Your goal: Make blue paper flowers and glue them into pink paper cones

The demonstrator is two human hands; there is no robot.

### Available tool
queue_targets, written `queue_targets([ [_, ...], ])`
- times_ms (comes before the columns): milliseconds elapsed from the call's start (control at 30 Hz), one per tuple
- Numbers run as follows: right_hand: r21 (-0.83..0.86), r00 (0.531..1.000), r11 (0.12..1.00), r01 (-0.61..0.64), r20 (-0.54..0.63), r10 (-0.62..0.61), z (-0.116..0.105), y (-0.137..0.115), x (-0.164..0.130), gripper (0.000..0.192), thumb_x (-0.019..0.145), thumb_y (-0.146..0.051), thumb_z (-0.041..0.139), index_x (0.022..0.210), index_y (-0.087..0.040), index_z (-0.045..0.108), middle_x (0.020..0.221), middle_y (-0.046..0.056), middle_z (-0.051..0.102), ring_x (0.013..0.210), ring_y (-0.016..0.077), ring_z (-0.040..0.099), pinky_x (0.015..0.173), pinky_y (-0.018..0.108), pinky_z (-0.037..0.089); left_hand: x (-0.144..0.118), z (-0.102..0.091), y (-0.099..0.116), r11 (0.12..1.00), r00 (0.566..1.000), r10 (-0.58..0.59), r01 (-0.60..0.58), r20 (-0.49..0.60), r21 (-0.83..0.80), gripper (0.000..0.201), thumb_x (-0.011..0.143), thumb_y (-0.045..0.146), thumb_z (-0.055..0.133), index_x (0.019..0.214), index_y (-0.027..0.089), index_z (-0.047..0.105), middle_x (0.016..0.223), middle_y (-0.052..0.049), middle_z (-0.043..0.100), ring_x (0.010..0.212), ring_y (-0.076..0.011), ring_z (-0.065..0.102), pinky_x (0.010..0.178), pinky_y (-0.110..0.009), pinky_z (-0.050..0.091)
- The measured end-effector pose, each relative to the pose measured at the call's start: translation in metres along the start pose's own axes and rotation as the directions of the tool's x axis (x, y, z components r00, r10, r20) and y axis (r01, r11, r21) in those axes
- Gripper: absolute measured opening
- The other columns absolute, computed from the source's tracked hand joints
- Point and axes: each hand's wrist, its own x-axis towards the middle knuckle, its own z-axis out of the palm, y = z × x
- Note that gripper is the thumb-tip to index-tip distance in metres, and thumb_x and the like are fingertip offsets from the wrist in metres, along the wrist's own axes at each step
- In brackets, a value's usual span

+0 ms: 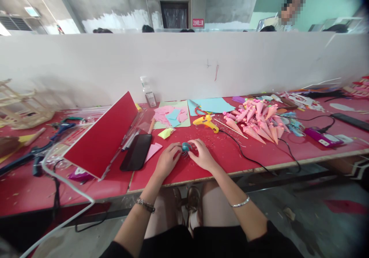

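Note:
A small teal swirl-shaped piece (186, 147) lies between my two hands, low over the red tabletop. My left hand (168, 160) reaches it from the left, fingers curled and tips at its edge. From the other side my right hand (203, 156) closes on it, thumb below and fingers above. The fingertips partly cover the piece, and its material cannot be made out. Just beyond the hands is a small bright yellow packet (166, 133). To the right of it lies a yellow hot glue gun (206, 123) with a black cord.
A black phone (136, 152) and a leaning red board (103, 137) are on the left. Pink and blue paper scraps (173, 115) lie behind the hands. At right are a heap of pink cones (261, 119) and a purple power bank-like box (323, 137). A white partition (178, 64) stands behind.

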Motion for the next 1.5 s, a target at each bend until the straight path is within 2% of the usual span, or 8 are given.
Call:
queue_targets([
  [200, -0.003, 0.989, 0.999, 0.051, 0.136, -0.050, -0.003, -0.003, -0.001, 0.062, 0.071, -0.029, 0.060, 0.127, -0.024, 0.034, 0.122, 0.008, 0.041, 0.117, 0.0199, 0.034, 0.100, 0.036, 0.029, 0.000, 0.001, -0.001, 0.999, 0.999, -0.001, 0.003, -0.046, 0.039, 0.012, 0.080, 0.015, 0.044, 0.084, 0.018, 0.055, 0.102, -0.007, 0.050, 0.098, -0.0173, 0.049, 0.084, -0.031, 0.043],
  [433, -0.014, 0.975, 0.994, 0.105, 0.196, -0.100, -0.006, -0.005, 0.000, 0.067, 0.069, -0.012, 0.053, 0.130, -0.028, 0.031, 0.128, 0.006, 0.039, 0.121, 0.0208, 0.031, 0.101, 0.040, 0.026, -0.001, 0.001, -0.002, 0.997, 0.997, 0.057, -0.055, -0.046, 0.045, 0.013, 0.081, 0.017, 0.045, 0.084, 0.019, 0.057, 0.103, -0.006, 0.055, 0.097, -0.0171, 0.052, 0.082, -0.031, 0.044],
  [633, 0.009, 0.976, 0.996, 0.088, 0.201, -0.089, -0.004, -0.003, -0.001, 0.060, 0.069, -0.009, 0.051, 0.125, -0.026, 0.038, 0.120, 0.006, 0.046, 0.114, 0.0196, 0.038, 0.098, 0.038, 0.031, -0.001, 0.001, -0.003, 0.992, 0.993, 0.108, -0.105, -0.045, 0.068, 0.013, 0.080, 0.017, 0.046, 0.084, 0.020, 0.058, 0.101, -0.006, 0.059, 0.096, -0.0175, 0.053, 0.083, -0.034, 0.044],
  [933, -0.009, 0.973, 0.995, 0.097, 0.210, -0.093, -0.004, -0.006, 0.000, 0.053, 0.072, -0.019, 0.058, 0.122, -0.024, 0.042, 0.116, 0.007, 0.048, 0.110, 0.0202, 0.042, 0.095, 0.038, 0.032, -0.001, 0.000, 0.000, 0.987, 0.989, 0.145, -0.142, -0.040, 0.077, 0.012, 0.081, 0.018, 0.046, 0.086, 0.019, 0.057, 0.096, -0.006, 0.060, 0.091, -0.0166, 0.054, 0.081, -0.032, 0.044],
  [1133, -0.005, 0.978, 0.996, 0.086, 0.192, -0.084, -0.003, -0.004, 0.000, 0.046, 0.072, -0.020, 0.058, 0.116, -0.024, 0.046, 0.109, 0.007, 0.051, 0.104, 0.0197, 0.045, 0.091, 0.036, 0.035, -0.004, 0.001, 0.003, 0.998, 0.992, -0.023, 0.031, -0.126, 0.062, 0.017, 0.084, 0.022, 0.041, 0.099, 0.019, 0.049, 0.090, -0.004, 0.058, 0.084, -0.0151, 0.056, 0.075, -0.028, 0.045],
  [1233, -0.015, 0.984, 0.997, 0.072, 0.163, -0.068, -0.003, -0.003, 0.001, 0.044, 0.072, -0.020, 0.058, 0.114, -0.023, 0.048, 0.107, 0.006, 0.050, 0.103, 0.0194, 0.045, 0.090, 0.036, 0.036, -0.005, 0.001, 0.004, 0.997, 0.989, -0.045, 0.053, -0.143, 0.057, 0.018, 0.084, 0.023, 0.041, 0.101, 0.019, 0.046, 0.087, -0.004, 0.057, 0.081, -0.0146, 0.056, 0.073, -0.027, 0.045],
  [1333, -0.013, 0.986, 0.998, 0.067, 0.154, -0.064, -0.002, -0.002, 0.001, 0.041, 0.073, -0.021, 0.058, 0.113, -0.023, 0.049, 0.105, 0.006, 0.050, 0.101, 0.0190, 0.045, 0.090, 0.035, 0.036, -0.004, 0.000, 0.006, 0.998, 0.991, -0.021, 0.029, -0.132, 0.056, 0.017, 0.083, 0.023, 0.043, 0.099, 0.019, 0.047, 0.085, -0.003, 0.056, 0.079, -0.0138, 0.056, 0.071, -0.026, 0.045],
  [1500, -0.036, 0.987, 0.997, 0.075, 0.143, -0.070, -0.001, -0.003, 0.000, 0.040, 0.073, -0.019, 0.057, 0.112, -0.023, 0.050, 0.103, 0.006, 0.049, 0.100, 0.0185, 0.045, 0.088, 0.034, 0.038, -0.005, 0.000, 0.008, 0.986, 0.989, 0.104, -0.089, -0.102, 0.138, 0.018, 0.082, 0.027, 0.048, 0.098, 0.019, 0.051, 0.086, -0.004, 0.058, 0.079, -0.0137, 0.056, 0.069, -0.024, 0.044],
])
